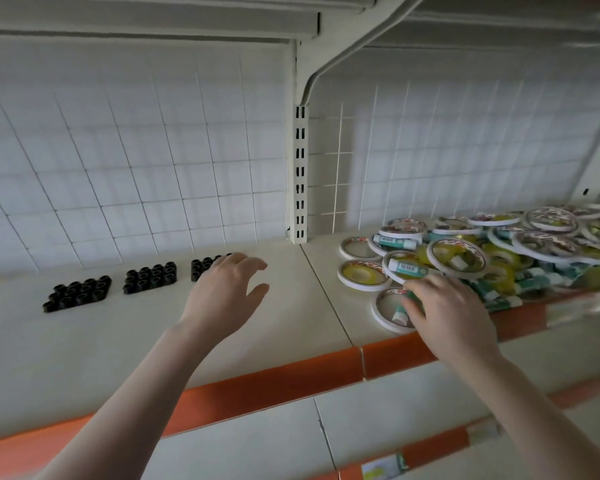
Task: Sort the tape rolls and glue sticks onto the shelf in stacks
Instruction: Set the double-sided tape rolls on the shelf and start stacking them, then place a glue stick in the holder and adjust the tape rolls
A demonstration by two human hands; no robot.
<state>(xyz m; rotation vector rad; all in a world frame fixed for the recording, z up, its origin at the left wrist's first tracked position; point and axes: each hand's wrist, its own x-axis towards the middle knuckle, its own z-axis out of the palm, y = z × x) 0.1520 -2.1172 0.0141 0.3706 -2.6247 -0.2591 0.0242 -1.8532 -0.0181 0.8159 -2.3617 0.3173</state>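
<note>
Little sorting is judged done: the jumbled heap of white-rimmed yellow tape rolls [458,254] and teal-and-white glue sticks [407,268] lies beyond the right hand [451,317], whose grip cannot be told, while the left hand [226,292] hovers wide, empty, over the bare cream shelf [274,327].

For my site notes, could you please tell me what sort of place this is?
Probably a shop aisle: metal shelving with orange price strips, a wire-grid back panel, and a pile of tape rolls.
</note>
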